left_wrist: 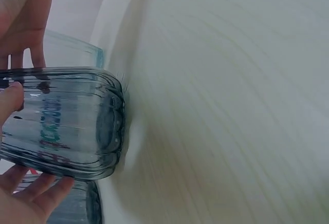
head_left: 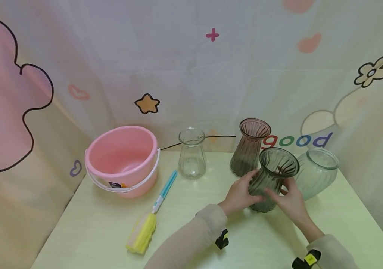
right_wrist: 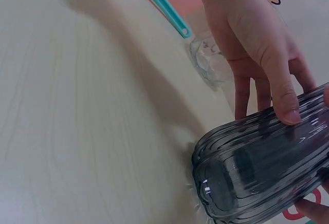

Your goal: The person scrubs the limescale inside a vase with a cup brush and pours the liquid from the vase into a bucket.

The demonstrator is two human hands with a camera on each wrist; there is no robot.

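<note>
A fluted, smoky grey-green glass vase (head_left: 267, 183) is held between both hands at the right side of the table. My left hand (head_left: 240, 194) grips its left side, thumb across the front. On the opposite side my right hand (head_left: 292, 201) grips it with the thumb in front and fingers partly hidden behind the glass. In the left wrist view, the thick base of the vase (left_wrist: 110, 124) shows close over the tabletop. Just behind stands a mauve fluted vase (head_left: 246, 153). A round, pale green glass vase (head_left: 317, 175) is right beside my right hand.
A clear glass vase (head_left: 192, 160) stands at the back middle. To its left is a pink bucket (head_left: 124, 149) with a white handle. A yellow sponge brush (head_left: 142, 231) with a blue-and-white handle lies in front of the bucket. A printed curtain (head_left: 191, 74) hangs behind the table.
</note>
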